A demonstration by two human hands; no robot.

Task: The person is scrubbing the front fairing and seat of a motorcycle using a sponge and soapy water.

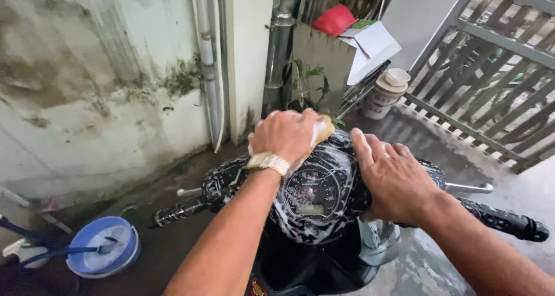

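Left hand: the left hand (284, 135) is closed over a soapy yellow sponge (321, 128), fingers curled down and clamped on it, pressing it to the top front of the scooter's head; a pale foam-covered band sits on the wrist.
Right hand: the right hand (392, 177) lies flat, palm down, on the right side of the same cover, just beside the sponge hand; its fingers are stretched out and close together, gripping nothing.
Sponge: only its yellow edge shows past the knuckles, at the far end of the handlebar cover, touching the wet black surface.
Scooter: a glossy black scooter handlebar cover (324, 186), streaked with white suds, fills the lower middle of the view; a round speedometer dial (312, 193) sits between the two forearms.
Grips: a black left handlebar grip (179, 212) and a black right handlebar grip (509, 222) stick out to either side, each with a silver lever near it.
Bucket: a blue round plastic bucket (104, 247) with pale soapy water stands on the wet floor at lower left, well apart from the hands.
Surroundings: a stained white wall (104, 88) with grey pipes lies ahead; a grey metal slatted gate (491, 70) stands at right, a white lidded tub (386, 93) near its foot.
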